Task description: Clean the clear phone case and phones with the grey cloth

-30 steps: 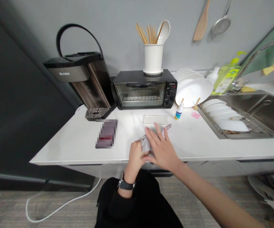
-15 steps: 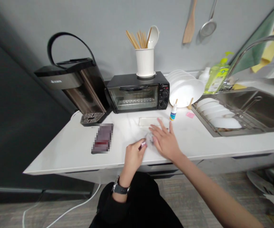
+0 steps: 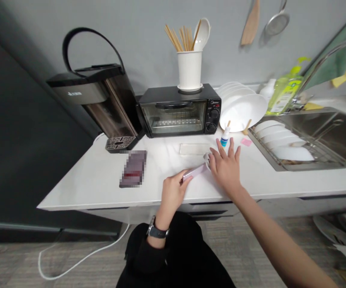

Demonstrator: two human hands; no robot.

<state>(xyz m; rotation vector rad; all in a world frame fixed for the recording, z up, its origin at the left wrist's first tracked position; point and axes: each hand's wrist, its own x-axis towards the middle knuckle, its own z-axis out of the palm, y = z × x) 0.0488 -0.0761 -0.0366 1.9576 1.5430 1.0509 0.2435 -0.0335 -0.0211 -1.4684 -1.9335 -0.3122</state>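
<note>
My left hand [image 3: 174, 190] grips one end of a slim pale-purple phone [image 3: 195, 172], tilted and seen nearly edge-on above the counter. At its far end, my right hand [image 3: 227, 170] holds a small crumpled grey-white cloth [image 3: 207, 159] against the phone, thumb side down, with its other fingers spread. Just beyond the hands lies a clear flat rectangular case [image 3: 194, 149]. A small white bottle with a blue label [image 3: 224, 138] stands behind my right fingertips.
A toaster oven [image 3: 176, 116] bears a white cup of chopsticks [image 3: 189, 70]. Left are a water dispenser [image 3: 101, 104] and a blurred dark purple flat item [image 3: 133, 169]. Plates [image 3: 245, 110], a pink slip [image 3: 246, 142] and the sink [image 3: 326, 156] lie right.
The phone has swung to show its long edge, pointing right. My right hand, with the cloth, has moved right, away from my left hand. The view has shifted slightly.
</note>
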